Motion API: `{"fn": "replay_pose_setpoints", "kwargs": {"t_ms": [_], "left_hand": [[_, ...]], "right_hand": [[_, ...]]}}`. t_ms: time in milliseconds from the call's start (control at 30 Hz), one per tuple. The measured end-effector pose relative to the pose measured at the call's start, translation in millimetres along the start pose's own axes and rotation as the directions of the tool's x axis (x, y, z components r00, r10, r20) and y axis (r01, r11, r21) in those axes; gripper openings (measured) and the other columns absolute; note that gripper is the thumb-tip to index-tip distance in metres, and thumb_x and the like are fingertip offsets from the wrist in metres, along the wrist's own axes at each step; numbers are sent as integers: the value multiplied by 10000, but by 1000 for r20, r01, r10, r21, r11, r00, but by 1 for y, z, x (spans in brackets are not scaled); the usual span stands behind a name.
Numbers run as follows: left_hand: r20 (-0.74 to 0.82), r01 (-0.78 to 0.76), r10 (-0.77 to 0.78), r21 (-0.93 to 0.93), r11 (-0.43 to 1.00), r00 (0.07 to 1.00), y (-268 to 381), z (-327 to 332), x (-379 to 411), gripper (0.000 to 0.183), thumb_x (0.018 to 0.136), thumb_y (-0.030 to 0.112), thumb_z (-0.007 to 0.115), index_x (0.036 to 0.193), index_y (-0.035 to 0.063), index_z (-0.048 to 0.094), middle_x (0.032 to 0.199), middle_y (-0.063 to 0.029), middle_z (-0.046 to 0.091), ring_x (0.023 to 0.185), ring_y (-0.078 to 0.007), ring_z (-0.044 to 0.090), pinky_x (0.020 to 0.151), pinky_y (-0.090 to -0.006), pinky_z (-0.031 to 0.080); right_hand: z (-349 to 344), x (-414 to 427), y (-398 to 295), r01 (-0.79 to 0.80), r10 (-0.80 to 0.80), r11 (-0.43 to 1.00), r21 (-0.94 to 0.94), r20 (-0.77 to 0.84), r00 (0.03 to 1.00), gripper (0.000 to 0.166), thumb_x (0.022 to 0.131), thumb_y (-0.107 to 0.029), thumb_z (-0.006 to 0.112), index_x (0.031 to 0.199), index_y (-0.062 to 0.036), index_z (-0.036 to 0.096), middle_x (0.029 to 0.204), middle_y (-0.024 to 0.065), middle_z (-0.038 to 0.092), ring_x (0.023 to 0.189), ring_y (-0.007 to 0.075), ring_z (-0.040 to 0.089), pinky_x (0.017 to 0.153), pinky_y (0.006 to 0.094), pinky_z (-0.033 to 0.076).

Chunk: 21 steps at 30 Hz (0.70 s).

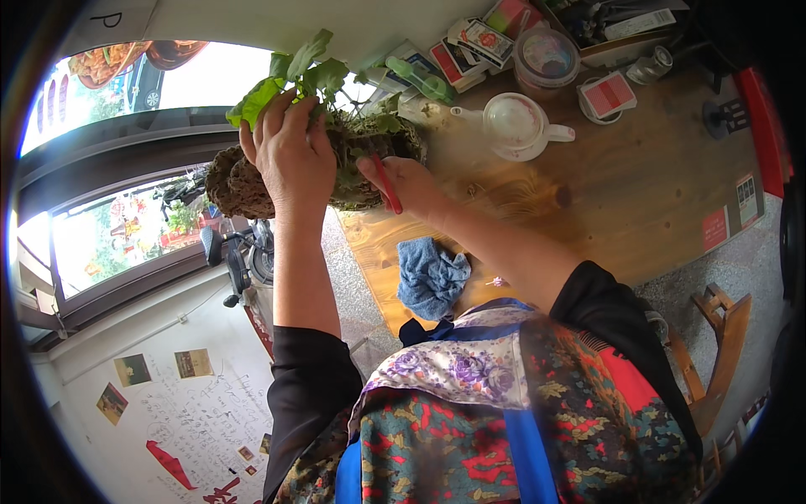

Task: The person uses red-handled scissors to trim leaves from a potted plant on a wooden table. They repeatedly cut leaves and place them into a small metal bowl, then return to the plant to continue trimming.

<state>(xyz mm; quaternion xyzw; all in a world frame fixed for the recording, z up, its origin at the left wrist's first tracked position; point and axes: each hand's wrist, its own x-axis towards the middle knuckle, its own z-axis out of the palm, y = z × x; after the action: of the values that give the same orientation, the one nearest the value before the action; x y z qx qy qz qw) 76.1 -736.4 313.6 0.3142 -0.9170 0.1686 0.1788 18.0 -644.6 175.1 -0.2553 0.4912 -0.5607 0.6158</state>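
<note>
A leafy green plant [321,75] grows from a rough brown planter [239,183], rock-like or bark-like, at the window end of the wooden table [630,189]. My left hand [293,151] reaches over it, fingers curled among the leaves and stems; whether they pinch one is hidden. My right hand [403,183] is closed around a red-handled tool [386,184], likely scissors, beside the planter's near side. Its blades cannot be made out among the foliage. A crumpled blue cloth [432,277] lies on the table nearer my body.
A white teapot [516,123] stands right of the planter. Behind it are a lidded plastic tub [546,57], playing cards [607,94], a green plastic bottle [419,79] and a small glass jar [650,65]. A wooden chair [721,359] stands at the right; the window frame [126,142] borders the left.
</note>
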Motion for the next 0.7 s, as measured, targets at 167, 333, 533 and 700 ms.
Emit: {"fn": "replay_pose_setpoints", "kwargs": {"t_ms": [167,333,533,700], "left_hand": [[-4,-3,3,6,1000,1000,-3,2,-1,191,828,157,596,1006,124,656,1125,-64,601,1126,-257,517,1061,-506,225],[-7,-13,13,6,1000,1000,-2,0,0,191,830,162,595,1008,125,655,1126,-66,602,1119,-260,523,1059,-503,231],[-11,-19,19,15,1000,1000,-5,2,-1,197,829,170,600,1015,131,656,1137,-73,601,1119,-264,527,1058,-497,236],[-3,-19,19,17,1000,1000,-4,2,-1,201,829,174,602,1017,131,657,1138,-72,601,1119,-263,527,1059,-492,234]], "right_hand": [[-2,-11,-5,-92,81,981,169,71,994,604,844,-593,566,657,-19,536,568,118,517,561,249,537,580,332,424],[-5,-19,7,76,-69,980,-184,42,997,595,820,-612,581,710,-28,560,657,151,579,644,295,574,631,358,445],[-13,-15,10,16,-8,927,-376,22,1000,607,795,-645,582,751,-41,544,660,132,572,647,278,579,612,363,437],[-16,-6,10,82,-88,881,-467,9,996,601,798,-638,582,752,-41,540,645,130,577,621,300,581,594,382,435]]}}
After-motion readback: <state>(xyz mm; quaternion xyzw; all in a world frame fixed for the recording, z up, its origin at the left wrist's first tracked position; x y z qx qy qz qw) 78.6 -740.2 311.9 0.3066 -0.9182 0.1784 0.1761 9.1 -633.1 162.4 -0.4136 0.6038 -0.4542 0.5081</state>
